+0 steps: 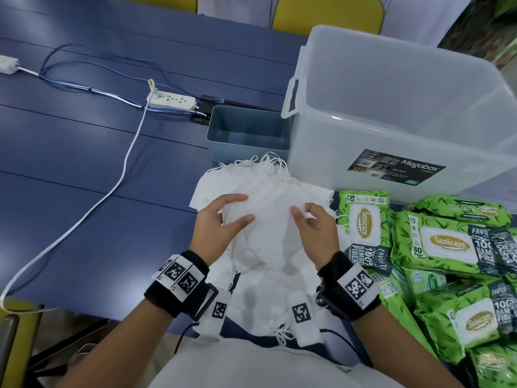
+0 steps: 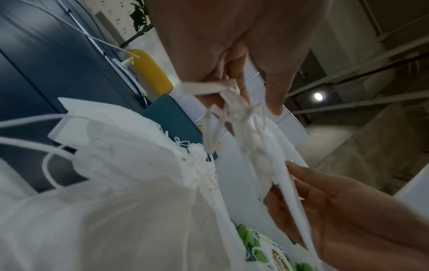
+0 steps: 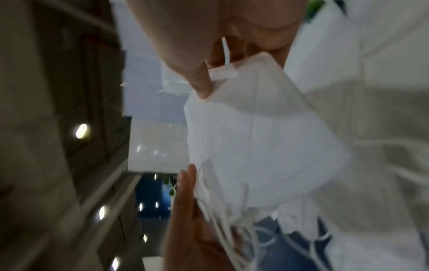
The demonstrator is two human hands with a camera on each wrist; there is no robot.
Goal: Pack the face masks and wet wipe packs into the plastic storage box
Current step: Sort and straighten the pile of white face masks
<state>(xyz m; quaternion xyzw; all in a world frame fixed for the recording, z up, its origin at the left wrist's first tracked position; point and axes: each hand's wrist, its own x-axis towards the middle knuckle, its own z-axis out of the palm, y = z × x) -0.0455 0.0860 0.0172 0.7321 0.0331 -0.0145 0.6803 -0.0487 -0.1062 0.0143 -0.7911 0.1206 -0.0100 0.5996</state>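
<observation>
Face masks (image 1: 268, 219) sit in a loose white heap just in front of the clear storage box (image 1: 397, 113), on the blue table (image 1: 84, 163); near edge of the heap is hidden behind both wrists and cut off by the person's torso. Both hands grasp one folded mask (image 3: 255, 132) lifted off the top of the heap: left hand (image 1: 221, 222) pinches its left end, right hand (image 1: 313, 225) its right end, so its long axis runs left-right, parallel to the box's front wall. Head view can't separate that mask from the white pile under it. Right wrist view does: flat folded panel, centre seam visible, thumb and finger clamped on the corner tab, ear loops dangling at the far end by the left hand's fingers (image 3: 185, 181). Left wrist view shows the other end: fingertips (image 2: 274, 102) pinching a bunch of tangled ear loops, heavy motion blur, loop count unreadable. Wet wipe packs (image 1: 442, 242), green, piled in front of the box to the right of the heap; the lower-right ones run out of frame. Small blue bin (image 1: 249, 133) touches the box's left wall. Box interior only seen in head view, walls hazy, nothing discernible inside.
</observation>
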